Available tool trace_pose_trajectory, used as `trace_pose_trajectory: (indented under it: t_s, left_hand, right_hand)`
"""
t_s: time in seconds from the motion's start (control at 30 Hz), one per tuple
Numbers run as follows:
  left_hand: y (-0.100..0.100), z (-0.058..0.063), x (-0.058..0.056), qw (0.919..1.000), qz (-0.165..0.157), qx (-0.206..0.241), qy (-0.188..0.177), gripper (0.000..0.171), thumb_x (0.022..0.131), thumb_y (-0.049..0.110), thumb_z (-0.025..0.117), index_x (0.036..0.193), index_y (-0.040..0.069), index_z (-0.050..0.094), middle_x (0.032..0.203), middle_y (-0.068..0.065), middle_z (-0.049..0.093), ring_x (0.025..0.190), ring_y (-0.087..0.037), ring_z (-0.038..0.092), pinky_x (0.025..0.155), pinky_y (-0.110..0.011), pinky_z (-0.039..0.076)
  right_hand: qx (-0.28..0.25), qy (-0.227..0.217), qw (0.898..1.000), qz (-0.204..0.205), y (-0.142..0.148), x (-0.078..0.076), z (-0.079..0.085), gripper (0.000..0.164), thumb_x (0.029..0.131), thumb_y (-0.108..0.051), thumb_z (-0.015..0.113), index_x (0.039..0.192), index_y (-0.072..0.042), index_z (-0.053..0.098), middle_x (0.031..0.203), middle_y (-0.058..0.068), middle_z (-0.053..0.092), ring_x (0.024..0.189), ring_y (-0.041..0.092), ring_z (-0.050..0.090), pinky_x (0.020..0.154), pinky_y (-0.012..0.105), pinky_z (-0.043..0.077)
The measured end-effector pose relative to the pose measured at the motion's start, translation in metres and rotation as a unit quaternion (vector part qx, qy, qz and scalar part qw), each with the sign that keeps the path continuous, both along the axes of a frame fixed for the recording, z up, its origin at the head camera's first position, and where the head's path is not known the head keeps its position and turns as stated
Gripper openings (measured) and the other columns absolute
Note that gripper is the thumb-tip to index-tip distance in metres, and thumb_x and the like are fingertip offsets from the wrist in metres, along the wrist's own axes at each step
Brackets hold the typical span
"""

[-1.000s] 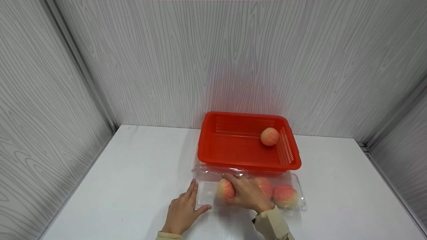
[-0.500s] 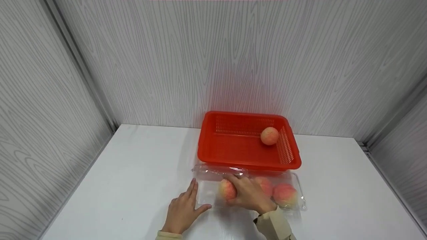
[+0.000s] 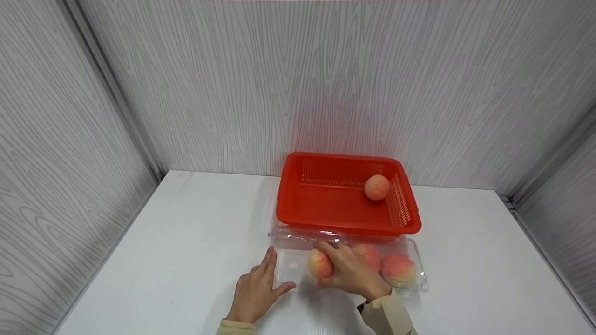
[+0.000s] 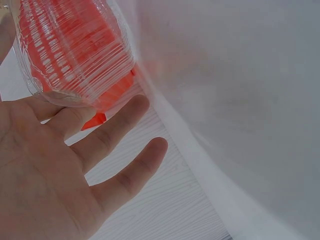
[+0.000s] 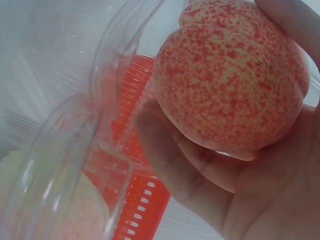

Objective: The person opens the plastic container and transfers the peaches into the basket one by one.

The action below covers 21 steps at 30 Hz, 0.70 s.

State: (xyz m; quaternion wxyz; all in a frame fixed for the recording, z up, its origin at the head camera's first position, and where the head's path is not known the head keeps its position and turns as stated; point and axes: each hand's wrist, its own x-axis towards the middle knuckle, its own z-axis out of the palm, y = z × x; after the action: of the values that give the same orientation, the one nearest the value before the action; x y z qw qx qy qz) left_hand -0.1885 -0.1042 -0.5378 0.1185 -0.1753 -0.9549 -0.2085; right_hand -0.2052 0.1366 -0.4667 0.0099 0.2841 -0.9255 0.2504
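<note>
My right hand [image 3: 351, 272] grips a speckled pink-and-yellow peach [image 3: 320, 264] over a clear plastic clamshell box [image 3: 291, 265]. In the right wrist view the fingers and thumb curl round this peach [image 5: 230, 80]. Two more peaches, a middle one [image 3: 369, 257] partly behind my hand and a right one [image 3: 398, 270], sit in the box's right part. At the box's left end my left hand [image 3: 253, 293] lies with fingers straight and thumb spread. The left wrist view shows its fingers [image 4: 125, 182] extended beside the ribbed clear plastic [image 4: 75, 50].
A red plastic basket [image 3: 284, 204] with slotted sides stands just behind the box. One peach [image 3: 377, 187] lies inside it, toward the right. The white table [image 3: 195, 242] meets grey wood-grain panels [image 3: 223, 93] at the back and sides.
My right hand and the peach in it have shifted slightly to the right. The left hand keeps its place at the box's end.
</note>
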Motion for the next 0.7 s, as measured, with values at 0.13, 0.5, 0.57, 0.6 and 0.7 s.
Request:
trace_pose_trajectory:
  t_s: [0.13, 0.5, 0.57, 0.6, 0.7]
  left_hand:
    - [0.0004, 0.0005, -0.0010, 0.9999, 0.001, 0.001, -0.012, 0.093, 0.086, 0.057, 0.073, 0.147, -0.007, 0.046, 0.139, -0.020, 0.059, 0.066, -0.022, 0.055, 0.070, -0.046, 0.059]
    - [0.0009, 0.0005, -0.0009, 0.9999, 0.000, 0.004, -0.017, 0.093, 0.086, 0.057, 0.073, 0.148, -0.007, 0.045, 0.129, -0.018, 0.064, 0.064, -0.019, 0.049, 0.068, -0.044, 0.058]
    - [0.0004, 0.0001, -0.0008, 0.9999, -0.002, 0.004, -0.010, 0.093, 0.087, 0.057, 0.073, 0.148, -0.007, 0.045, 0.120, -0.016, 0.066, 0.064, -0.019, 0.049, 0.066, -0.044, 0.057]
    - [0.0002, -0.0002, -0.0004, 1.0000, -0.001, 0.003, -0.007, 0.092, 0.087, 0.056, 0.073, 0.147, -0.008, 0.045, 0.119, -0.016, 0.066, 0.064, -0.019, 0.051, 0.066, -0.044, 0.057]
    - [-0.0002, -0.0008, -0.0004, 1.0000, -0.001, 0.003, -0.006, 0.092, 0.087, 0.056, 0.073, 0.147, -0.008, 0.046, 0.130, -0.018, 0.064, 0.068, -0.023, 0.056, 0.065, -0.046, 0.057]
  right_hand:
    - [-0.002, -0.004, 1.000, -0.002, 0.0016, 0.0016, 0.0028, 0.073, 0.073, -0.021, 0.091, 0.136, -0.010, 0.056, 0.133, 0.022, 0.057, 0.113, 0.042, 0.056, 0.093, 0.065, 0.048]
    - [-0.003, -0.020, 1.000, -0.009, 0.0067, 0.0036, 0.0060, 0.073, 0.074, -0.020, 0.091, 0.138, -0.013, 0.056, 0.136, 0.020, 0.056, 0.114, 0.041, 0.057, 0.095, 0.066, 0.047]
    - [-0.001, -0.016, 1.000, -0.009, 0.0075, 0.0039, 0.0057, 0.073, 0.074, -0.021, 0.091, 0.137, -0.013, 0.056, 0.135, 0.020, 0.056, 0.113, 0.041, 0.056, 0.095, 0.066, 0.046]
    - [0.000, -0.014, 1.000, -0.011, 0.0079, 0.0041, 0.0054, 0.073, 0.073, -0.021, 0.091, 0.137, -0.014, 0.057, 0.135, 0.019, 0.056, 0.113, 0.041, 0.056, 0.095, 0.066, 0.046]
    - [0.007, -0.004, 1.000, -0.017, 0.0096, 0.0050, 0.0037, 0.072, 0.072, -0.023, 0.091, 0.135, -0.015, 0.057, 0.132, 0.018, 0.057, 0.110, 0.040, 0.057, 0.093, 0.065, 0.047]
